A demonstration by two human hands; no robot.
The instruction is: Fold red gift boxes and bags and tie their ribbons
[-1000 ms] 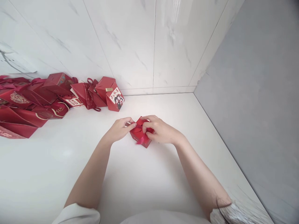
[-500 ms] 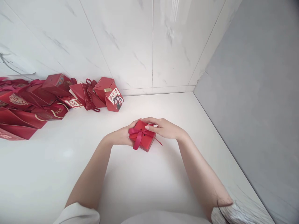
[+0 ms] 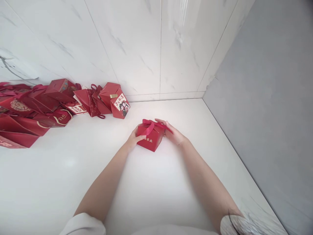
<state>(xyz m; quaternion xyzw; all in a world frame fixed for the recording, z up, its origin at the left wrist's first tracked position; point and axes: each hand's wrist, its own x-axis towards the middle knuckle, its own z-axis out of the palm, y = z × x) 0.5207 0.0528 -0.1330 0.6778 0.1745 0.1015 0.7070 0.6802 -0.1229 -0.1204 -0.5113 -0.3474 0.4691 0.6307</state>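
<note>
Between my hands is a small red gift box (image 3: 149, 139) with gold lettering on its front face and a crimson ribbon (image 3: 152, 126) tied in a bow on top. My left hand (image 3: 134, 139) grips its left side, the thumb across the front face and the other fingers hidden behind. On the right side, my right hand (image 3: 173, 133) is against the box, fingers reaching round the back; a ribbon tail lies over it. The box is tilted so that its front shows; whether its base rests on the white table (image 3: 156, 189) I cannot tell.
A heap of red gift boxes (image 3: 40, 99) lies at the left along the tiled wall (image 3: 137, 49). The nearest of them is a box with a cartoon couple (image 3: 120, 103). A grey panel (image 3: 269, 98) borders the table on the right. A cable (image 3: 12, 70) hangs at far left.
The gift box has been tipped, so its lettered front now faces me instead of its top. My right hand has moved from over the top to the box's right side; my left thumb now presses the front.
</note>
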